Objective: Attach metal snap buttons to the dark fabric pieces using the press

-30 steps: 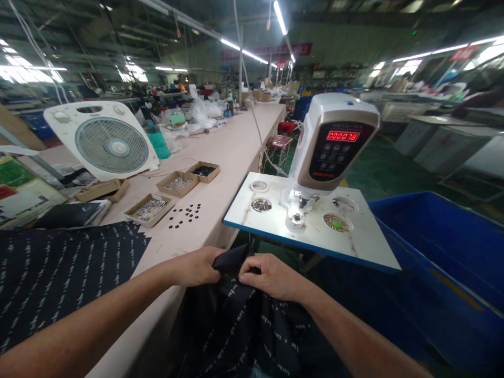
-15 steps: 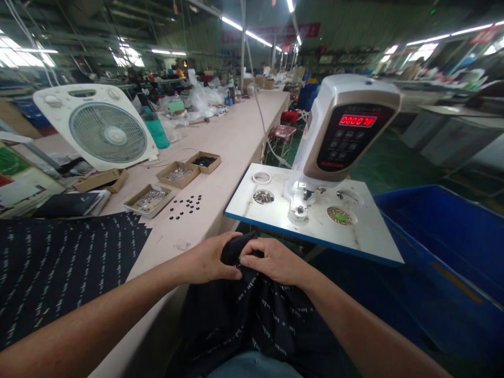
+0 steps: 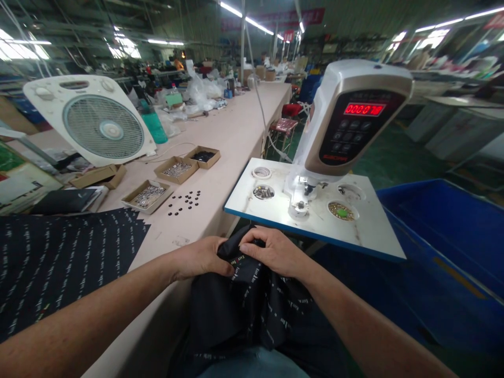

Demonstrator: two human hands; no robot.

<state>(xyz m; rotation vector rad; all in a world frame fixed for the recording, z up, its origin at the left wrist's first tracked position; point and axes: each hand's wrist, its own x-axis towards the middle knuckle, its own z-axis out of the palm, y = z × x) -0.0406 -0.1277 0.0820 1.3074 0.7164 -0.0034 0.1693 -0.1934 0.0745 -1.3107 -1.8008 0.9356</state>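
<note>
Dark fabric with rows of white lettering (image 3: 252, 275) hangs in folds over my lap, its upper edge between my two hands. My left hand (image 3: 207, 257) grips that edge from the left, thumb on top of the cloth. Close beside it, my right hand (image 3: 275, 249) pinches the same edge between thumb and fingers. Just beyond my hands stands a snap-fastening machine (image 3: 350, 121) with a lit red display, mounted on a white board (image 3: 283, 214). Its lower die (image 3: 300, 208) has nothing on it. Whether a small fastener is in my fingers I cannot tell.
On the table (image 3: 232, 142) to the left lie loose black buttons (image 3: 185, 203), cardboard trays of metal parts (image 3: 148, 195) and a box fan (image 3: 110, 128). More lettered cloth (image 3: 71, 262) covers the near left. A blue bin (image 3: 452, 220) stands right of the board.
My hands have turned and spread the cloth edge, so colored lettering now shows between them. The left thumb has shifted slightly left. The whole view has tilted a little.
</note>
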